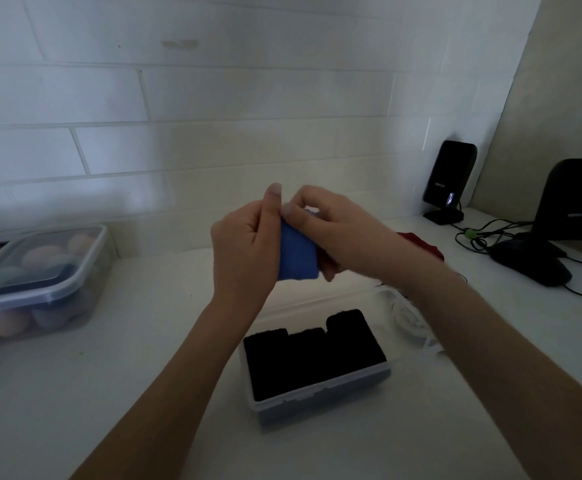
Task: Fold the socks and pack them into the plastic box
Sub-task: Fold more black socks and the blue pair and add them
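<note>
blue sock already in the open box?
No. Both the left hand and the right hand hold the folded blue sock in the air above the open box, which holds only black socks.

Both my forearms reach forward, raised, bare; my left hand (244,244) curled, thumb upright, fingers closed in a grip; my right hand (338,233) meets it, fingertips pinching at the top, knuckles arched.
</note>
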Available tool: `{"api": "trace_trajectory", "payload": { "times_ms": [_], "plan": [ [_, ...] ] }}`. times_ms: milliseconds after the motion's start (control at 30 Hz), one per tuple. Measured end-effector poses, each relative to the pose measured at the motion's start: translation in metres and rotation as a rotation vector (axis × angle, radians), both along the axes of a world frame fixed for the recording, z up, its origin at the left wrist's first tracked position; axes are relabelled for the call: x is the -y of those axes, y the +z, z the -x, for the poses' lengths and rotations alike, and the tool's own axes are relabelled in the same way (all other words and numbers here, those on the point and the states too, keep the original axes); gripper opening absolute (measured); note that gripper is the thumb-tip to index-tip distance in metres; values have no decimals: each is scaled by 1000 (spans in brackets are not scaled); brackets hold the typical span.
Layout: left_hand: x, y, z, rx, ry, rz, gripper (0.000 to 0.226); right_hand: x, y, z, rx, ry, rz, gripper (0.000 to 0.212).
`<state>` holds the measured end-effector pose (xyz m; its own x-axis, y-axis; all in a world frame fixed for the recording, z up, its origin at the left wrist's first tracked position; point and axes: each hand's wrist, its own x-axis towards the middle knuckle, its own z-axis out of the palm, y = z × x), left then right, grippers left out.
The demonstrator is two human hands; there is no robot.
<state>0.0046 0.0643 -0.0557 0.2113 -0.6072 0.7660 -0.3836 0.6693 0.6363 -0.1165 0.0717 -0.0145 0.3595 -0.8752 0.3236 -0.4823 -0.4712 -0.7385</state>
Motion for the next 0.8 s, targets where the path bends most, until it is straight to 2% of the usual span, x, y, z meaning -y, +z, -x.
{"api": "trace_trajectory", "payload": {
  "times_ms": [100,233,333,400,500,667,800],
  "plan": [
    [-2,-3,3,37,-124,-89,58,-1,13,31,-180,86,-141,17],
    [-7,-3,5,121,-379,-227,55,-2,20,74,-437,144,-384,15],
    [-14,1,8,234,-655,-372,47,-3,20,86,-484,163,-471,29],
    [-17,2,9,340,-785,-491,43,-5,21,89,-499,179,-505,23],
    [-18,0,9,528,-780,-583,38,-6,20,87,-656,197,-521,10],
    [-18,-1,10,855,-588,-553,41,-1,9,75,-867,55,-499,13],
    [-18,1,10,907,-559,-581,39,-2,3,60,-941,-64,-429,20]
  ]
}}
